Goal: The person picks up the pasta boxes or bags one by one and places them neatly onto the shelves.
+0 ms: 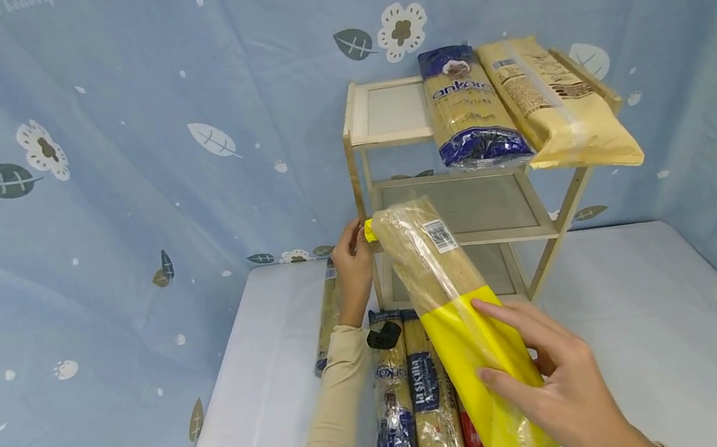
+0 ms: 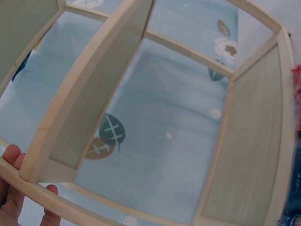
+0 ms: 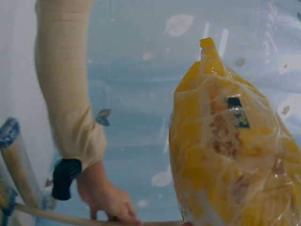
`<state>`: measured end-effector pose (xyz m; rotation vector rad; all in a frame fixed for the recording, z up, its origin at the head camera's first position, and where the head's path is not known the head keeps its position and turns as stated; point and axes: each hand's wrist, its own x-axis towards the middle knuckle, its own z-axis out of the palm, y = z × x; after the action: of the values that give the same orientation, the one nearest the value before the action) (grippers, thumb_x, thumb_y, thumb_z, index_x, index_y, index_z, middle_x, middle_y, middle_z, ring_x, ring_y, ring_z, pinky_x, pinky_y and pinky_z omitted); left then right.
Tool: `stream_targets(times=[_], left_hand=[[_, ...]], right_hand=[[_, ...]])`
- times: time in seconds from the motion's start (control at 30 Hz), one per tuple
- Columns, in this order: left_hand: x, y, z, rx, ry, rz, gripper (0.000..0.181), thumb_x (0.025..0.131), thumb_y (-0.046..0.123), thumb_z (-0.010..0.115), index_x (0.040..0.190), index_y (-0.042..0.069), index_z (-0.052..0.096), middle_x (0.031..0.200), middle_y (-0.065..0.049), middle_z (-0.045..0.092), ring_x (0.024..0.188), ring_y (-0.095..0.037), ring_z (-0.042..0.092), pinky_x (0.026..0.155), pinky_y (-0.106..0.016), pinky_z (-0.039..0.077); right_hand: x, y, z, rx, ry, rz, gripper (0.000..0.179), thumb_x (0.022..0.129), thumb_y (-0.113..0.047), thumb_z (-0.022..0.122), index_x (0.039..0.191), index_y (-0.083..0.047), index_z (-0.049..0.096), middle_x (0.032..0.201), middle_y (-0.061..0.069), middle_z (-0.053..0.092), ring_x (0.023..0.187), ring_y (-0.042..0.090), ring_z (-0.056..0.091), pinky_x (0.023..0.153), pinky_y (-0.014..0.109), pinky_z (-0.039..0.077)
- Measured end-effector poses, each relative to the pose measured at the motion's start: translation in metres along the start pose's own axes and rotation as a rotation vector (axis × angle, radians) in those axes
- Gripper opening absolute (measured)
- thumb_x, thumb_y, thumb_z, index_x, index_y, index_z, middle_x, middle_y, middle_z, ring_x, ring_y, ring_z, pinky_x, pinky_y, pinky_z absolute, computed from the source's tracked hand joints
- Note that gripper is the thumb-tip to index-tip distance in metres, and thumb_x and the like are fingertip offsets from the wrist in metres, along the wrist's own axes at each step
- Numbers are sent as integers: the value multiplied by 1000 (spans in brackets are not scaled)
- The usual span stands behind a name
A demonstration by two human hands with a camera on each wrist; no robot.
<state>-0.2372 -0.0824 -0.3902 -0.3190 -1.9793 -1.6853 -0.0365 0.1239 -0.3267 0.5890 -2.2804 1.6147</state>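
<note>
Yellow pasta pack (image 1: 469, 338) is grasped, tilted, in right grip (image 1: 564, 370); wooden rack (image 1: 488, 204) is apparently grasped at its left side by left grip (image 1: 353, 267), fingers (image 2: 11, 154) partly hidden.

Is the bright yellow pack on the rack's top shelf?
No, the right hand holds the bright yellow pack in front of the rack.
</note>
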Motion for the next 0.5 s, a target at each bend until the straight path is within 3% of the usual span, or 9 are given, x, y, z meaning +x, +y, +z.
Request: stream_targets(times=[0.07, 0.23, 0.5], left_hand=[[0, -1, 0, 3, 3, 2, 34, 100, 17, 49, 126, -2, 57, 120, -19, 61, 115, -29, 56, 93, -41, 46], [0, -4, 0, -13, 3, 51, 30, 100, 18, 49, 118, -2, 62, 111, -19, 64, 106, -28, 61, 89, -41, 49], [1, -3, -1, -48, -5, 66, 31, 100, 12, 49, 125, -3, 58, 112, -20, 64, 104, -29, 62, 84, -39, 50]], right_hand=[[3, -5, 2, 1, 5, -7, 67, 74, 11, 74, 134, -14, 55, 124, 2, 53, 83, 15, 62, 54, 30, 55], [13, -17, 6, 3, 54, -66, 69, 71, 14, 74, 131, -15, 57, 120, 2, 56, 79, 15, 63, 51, 29, 54], [37, -40, 6, 3, 86, -154, 69, 70, 15, 74, 130, -14, 59, 118, 6, 58, 78, 17, 63, 51, 30, 54]])
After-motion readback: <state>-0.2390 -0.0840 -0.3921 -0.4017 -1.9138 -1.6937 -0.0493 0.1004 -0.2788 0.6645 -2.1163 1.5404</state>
